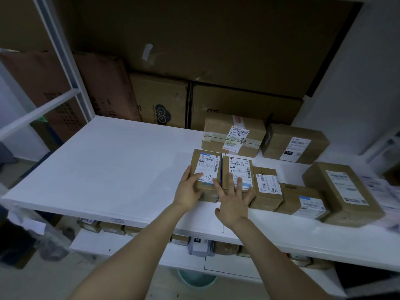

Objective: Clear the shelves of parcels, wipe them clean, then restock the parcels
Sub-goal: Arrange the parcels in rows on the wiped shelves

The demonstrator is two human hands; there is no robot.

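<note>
- Cardboard-brown parcels stand in a tight row on the white shelf (108, 169). The landmark for everything below is the front parcel (207, 167), leftmost in that row, with its label facing up.
- The left hand (189, 188) grips the front parcel. Its fingers curl over the left side and its thumb lies across the label, a hold that suits sliding or lifting it.
- The right hand (233, 201) lies flat on the second parcel (238, 169), fingers straight and spread, pinching nothing. That parcel touches the front parcel's right side, and the flat palm is probably steadying it so the row does not shift.
- Further right of the front parcel come 3 more: the third parcel (267, 185), the fourth parcel (303, 200) and the large parcel (342, 191). They sit close side by side with labels up, likely so the codes can be read.
- Behind the front parcel and slightly right stand 2 bigger ones, the taped parcel (233, 135) and the back parcel (294, 144).
- Below the front parcel, a lower shelf holds more small parcels (112, 227).
- All 7 parcels sit at the front parcel or to its right. Whether this row is being set down or taken away cannot be told, though the neat packing suggests restocking.
</note>
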